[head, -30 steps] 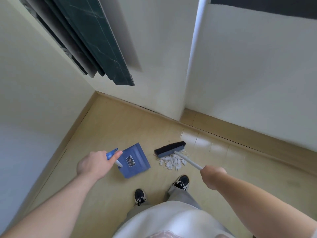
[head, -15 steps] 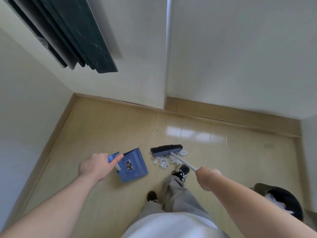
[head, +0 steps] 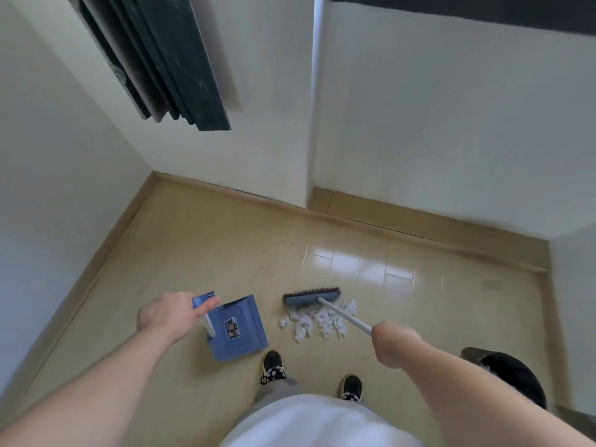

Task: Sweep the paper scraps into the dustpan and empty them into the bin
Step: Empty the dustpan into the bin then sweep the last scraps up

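Left hand: your fingers curl round the dustpan handle, steadying it on the floor. Right hand: fist wraps the broom pole; bristles beyond the paper scraps, beside the dustpan, likely to drag them in.

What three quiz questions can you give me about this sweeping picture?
1. True or false: the paper scraps are already inside the dustpan.
2. Which hand grips the broom: A left, B right?
3. Fill in: the bin stands on the person's ___ side.
Key: 1 false, they lie on the floor by the broom's bristles. 2 B, the right hand; the left hand holds the dustpan. 3 right.
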The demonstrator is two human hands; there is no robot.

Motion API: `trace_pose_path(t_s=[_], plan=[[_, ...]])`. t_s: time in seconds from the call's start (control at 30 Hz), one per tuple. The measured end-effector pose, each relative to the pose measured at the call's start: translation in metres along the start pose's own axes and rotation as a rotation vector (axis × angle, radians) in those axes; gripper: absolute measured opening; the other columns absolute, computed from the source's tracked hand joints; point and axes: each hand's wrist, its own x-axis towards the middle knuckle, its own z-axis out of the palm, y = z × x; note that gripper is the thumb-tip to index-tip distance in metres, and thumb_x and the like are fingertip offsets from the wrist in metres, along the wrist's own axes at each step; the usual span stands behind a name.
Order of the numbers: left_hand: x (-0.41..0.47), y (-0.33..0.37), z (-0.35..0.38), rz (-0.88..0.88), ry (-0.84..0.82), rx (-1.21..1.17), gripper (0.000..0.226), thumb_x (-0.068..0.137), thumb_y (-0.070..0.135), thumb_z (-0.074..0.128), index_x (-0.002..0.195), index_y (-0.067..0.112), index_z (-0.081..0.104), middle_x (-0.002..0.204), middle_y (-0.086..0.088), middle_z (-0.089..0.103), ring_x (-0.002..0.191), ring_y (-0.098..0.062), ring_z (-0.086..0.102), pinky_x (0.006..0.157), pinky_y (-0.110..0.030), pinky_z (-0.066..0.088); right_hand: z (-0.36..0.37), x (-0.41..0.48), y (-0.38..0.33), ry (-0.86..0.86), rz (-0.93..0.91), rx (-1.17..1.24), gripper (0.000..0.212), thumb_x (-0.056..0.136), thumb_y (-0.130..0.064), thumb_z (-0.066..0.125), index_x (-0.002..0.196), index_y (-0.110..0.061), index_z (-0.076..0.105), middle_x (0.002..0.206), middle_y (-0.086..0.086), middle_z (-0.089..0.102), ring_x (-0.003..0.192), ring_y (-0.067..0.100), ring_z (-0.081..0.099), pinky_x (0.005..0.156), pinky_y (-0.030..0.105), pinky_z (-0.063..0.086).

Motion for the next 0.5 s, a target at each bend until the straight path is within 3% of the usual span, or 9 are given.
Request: trace_pose_path(t_s=[0.3, 0.5], plan=[[-0.056, 0.024, 0.021, -0.061, 0.076, 0.022, 0.076, 0.075, 0.094, 0.025, 0.074, 0.025, 0.057, 0.076, 0.004, 0.064, 0.074, -0.020, 0.063, 0.058, -0.025, 0.042, 0.030, -0.008, 0.063, 0.064, 0.044, 0.148, 0.033, 0.093, -0.007, 0.042, 0.121, -0.012, 0.059, 0.082, -0.002, 0.051, 0.060, 0.014, 0.052, 0.048, 0.025, 0.043], [-0.068, 0.024, 0.028, -0.031, 0.062, 0.107, 0.057, 0.079, 0.083, 0.053, 0.078, 0.026, 0.055, 0.080, 0.008, 0.062, 0.076, -0.019, 0.062, 0.056, -0.024, 0.039, 0.046, -0.013, 0.082, 0.068, 0.092, 0.282, 0.023, 0.094, -0.013, 0.043, 0.112, -0.013, 0.057, 0.081, -0.002, 0.048, 0.064, 0.014, 0.052, 0.050, 0.025, 0.042]])
